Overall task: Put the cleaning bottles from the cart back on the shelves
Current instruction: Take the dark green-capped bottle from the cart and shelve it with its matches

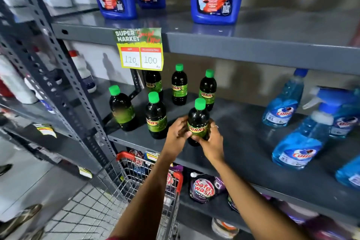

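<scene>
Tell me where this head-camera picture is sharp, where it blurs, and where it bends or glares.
Head view: sharpest at the centre, where both hands, left hand and right hand, hold the Sunny bottle; left-side racks smear with blur; the Colin spray bottles at right are soft; wide-angle distortion bows the shelf edge; a pale sheen lies on the top shelf.

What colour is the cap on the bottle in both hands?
Bright green, on the held bottle's cap; clearest in the head view.

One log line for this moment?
left hand + right hand: both gripping Sunny bottle | bottle upright at middle shelf front | five others already shelved
</scene>
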`<state>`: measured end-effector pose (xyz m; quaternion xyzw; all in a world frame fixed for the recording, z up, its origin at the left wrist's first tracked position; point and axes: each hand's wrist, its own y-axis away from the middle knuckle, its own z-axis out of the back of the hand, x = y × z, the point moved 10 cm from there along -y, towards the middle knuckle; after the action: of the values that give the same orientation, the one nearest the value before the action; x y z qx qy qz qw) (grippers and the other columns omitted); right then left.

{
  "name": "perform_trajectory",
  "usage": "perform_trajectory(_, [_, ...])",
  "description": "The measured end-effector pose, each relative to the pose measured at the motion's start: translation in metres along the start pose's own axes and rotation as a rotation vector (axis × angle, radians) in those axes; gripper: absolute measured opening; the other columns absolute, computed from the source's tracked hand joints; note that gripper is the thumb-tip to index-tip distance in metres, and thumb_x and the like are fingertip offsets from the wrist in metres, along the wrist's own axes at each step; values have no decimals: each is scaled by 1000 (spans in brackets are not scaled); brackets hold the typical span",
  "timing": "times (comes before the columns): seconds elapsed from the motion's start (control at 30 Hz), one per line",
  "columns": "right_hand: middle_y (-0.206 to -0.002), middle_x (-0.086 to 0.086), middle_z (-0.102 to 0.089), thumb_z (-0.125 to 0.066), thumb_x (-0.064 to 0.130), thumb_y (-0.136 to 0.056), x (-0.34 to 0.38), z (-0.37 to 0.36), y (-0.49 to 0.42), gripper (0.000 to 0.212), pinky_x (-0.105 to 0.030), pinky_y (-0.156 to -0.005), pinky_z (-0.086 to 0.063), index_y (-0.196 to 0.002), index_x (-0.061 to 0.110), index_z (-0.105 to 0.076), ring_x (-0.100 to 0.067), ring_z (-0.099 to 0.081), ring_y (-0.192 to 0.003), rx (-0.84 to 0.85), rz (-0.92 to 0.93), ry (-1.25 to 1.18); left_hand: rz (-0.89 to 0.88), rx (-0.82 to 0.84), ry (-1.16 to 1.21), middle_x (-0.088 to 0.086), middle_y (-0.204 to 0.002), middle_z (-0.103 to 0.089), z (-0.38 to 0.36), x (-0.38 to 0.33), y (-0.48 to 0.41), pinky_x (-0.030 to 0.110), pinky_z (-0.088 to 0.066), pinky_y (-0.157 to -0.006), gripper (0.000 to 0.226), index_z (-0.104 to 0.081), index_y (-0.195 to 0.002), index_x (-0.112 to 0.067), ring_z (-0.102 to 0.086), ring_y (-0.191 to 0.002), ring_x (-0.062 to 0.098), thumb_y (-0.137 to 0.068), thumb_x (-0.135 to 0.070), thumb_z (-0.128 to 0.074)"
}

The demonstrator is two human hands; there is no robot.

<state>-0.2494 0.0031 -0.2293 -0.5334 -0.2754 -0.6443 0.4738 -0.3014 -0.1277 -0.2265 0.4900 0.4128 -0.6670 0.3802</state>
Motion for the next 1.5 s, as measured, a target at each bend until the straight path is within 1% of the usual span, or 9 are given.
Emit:
perform_trajectory(0.13, [-126,-9,-62,-80,14,-67,-2,-1,-8,77,-44,-102,-46,-133,16,-41,-22,-57,-118,20,6,48,-5,-6,15,4,-116,-60,-2,3,-6,11,-47,-87,49,-44,-122,-11,-60,-101,-10,-81,14,-54])
perform_trajectory(0.4, [-124,-5,-62,-79,24,-68,-5,-4,2,77,-44,-99,-49,-134,21,-40,-19,-60,-114,3,33,54,7,33,52,-5,-116,-60,2,9,-1,12,-48,-88,51,-44,-124,-14,-60,-106,-8,-83,13,-55])
perform_trajectory(0.83, [-116,3,-60,-79,20,-68,-4,-8,4,76,-34,-95,-49,-134,15,-41,-18,-59,-111,5,85,57,36,26,123,11,-124,-59,1,14,9,14,-48,-92,50,-43,-131,-2,-60,-106,-6,-85,11,-54])
perform_trajectory(1.0, [-116,5,-58,-78,22,-70,-5,-9,4,76,-41,-98,-49,-135,14,-40,-18,-58,-112,18,78,63,35,19,100,10,-125,-58,1,9,8,11,-47,-89,49,-43,-131,-1,-59,-105,-9,-85,11,-53])
perform_trajectory(1.1, [-123,1,-58,-80,22,-68,-7,-10,3,84,-45,-102,-47,-139,17,-34,-19,-56,-118,44,52,62,25,-13,70,13,-136,-51,1,5,12,24,-44,-103,55,-39,-135,-3,-53,-122,4,-84,12,-53])
perform_trajectory(1.2, [-144,3,-43,-81,24,-66,-13,0,12,97,-41,-109,-41,-145,26,-24,-14,-43,-132,30,25,-5,-48,-205,9,-2,-145,-38,11,-5,30,31,-36,-113,62,-33,-142,-8,-36,-138,14,-85,7,-52])
perform_trajectory(1.33, [-127,-5,-57,-71,20,-80,-2,73,52,56,-23,-92,-50,-130,21,-47,-11,-56,-114,-269,105,-109,-222,-433,-174,0,-134,-45,-4,-50,75,28,-40,-102,42,-38,-135,-26,-44,-123,13,-95,-14,-45])
perform_trajectory(1.43, [-94,-12,-59,-56,26,-90,9,148,87,12,-33,-73,-50,-102,29,-54,-19,-57,-83,-615,212,-9,-326,-249,-241,0,-128,-49,-69,-77,80,31,-41,-100,34,-45,-130,-25,-49,-115,14,-97,-19,-41])
perform_trajectory(1.5, [-93,-10,-54,-50,30,-92,1,195,103,5,-40,-78,-47,-96,28,-50,-28,-54,-86,-779,206,63,-341,-88,-188,0,-123,-53,-122,-79,73,37,-45,-99,32,-48,-128,-22,-53,-112,13,-96,-17,-44])
